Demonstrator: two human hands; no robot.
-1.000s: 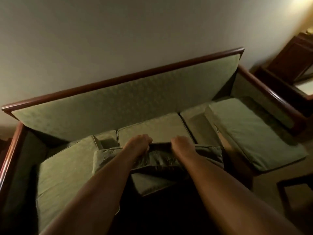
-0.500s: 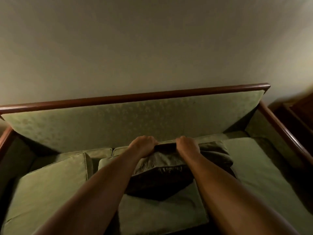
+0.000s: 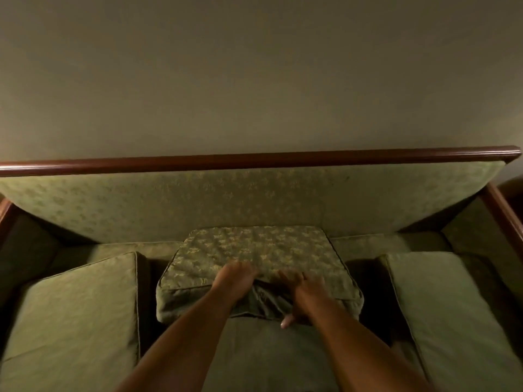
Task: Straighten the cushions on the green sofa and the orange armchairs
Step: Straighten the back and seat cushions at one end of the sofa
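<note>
The green sofa (image 3: pixel 254 202) fills the view, its patterned back topped by a dark wooden rail. A green patterned middle cushion (image 3: pixel 254 250) lies flat in the centre, its far edge near the sofa back. My left hand (image 3: pixel 233 280) grips the cushion's front edge, with its fingers curled over the top. My right hand (image 3: pixel 300 295) also holds that front edge, where the fabric bunches between both hands. A left cushion (image 3: pixel 76 312) and a right cushion (image 3: pixel 441 309) lie on either side, pulled forward from the back.
Wooden arm rails (image 3: pixel 506 216) close both ends of the sofa. Dark gaps separate the middle cushion from the side cushions. A plain wall (image 3: pixel 254 75) rises behind the sofa. No orange armchairs are in view.
The middle cushion was raised on edge in both hands and now lies flat against the sofa back. My view has shifted to centre on the sofa.
</note>
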